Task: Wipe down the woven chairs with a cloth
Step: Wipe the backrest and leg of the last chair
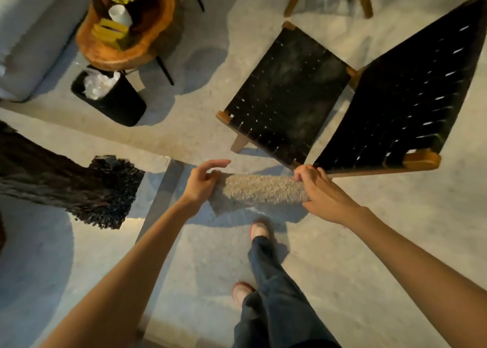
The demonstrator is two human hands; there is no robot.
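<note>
I am holding a fuzzy beige cloth (259, 191) stretched between both hands, just in front of the black woven chair (287, 94).

My left hand (203, 183) is pinching the cloth's left end with the forefinger lifting free. My right hand (320, 189) is curling its fingers over the right end, near the chair's closest wooden corner. The cloth is hanging above the concrete floor (184, 126), apart from the chair. A black bin (113, 97) is standing well off to the left.
</note>
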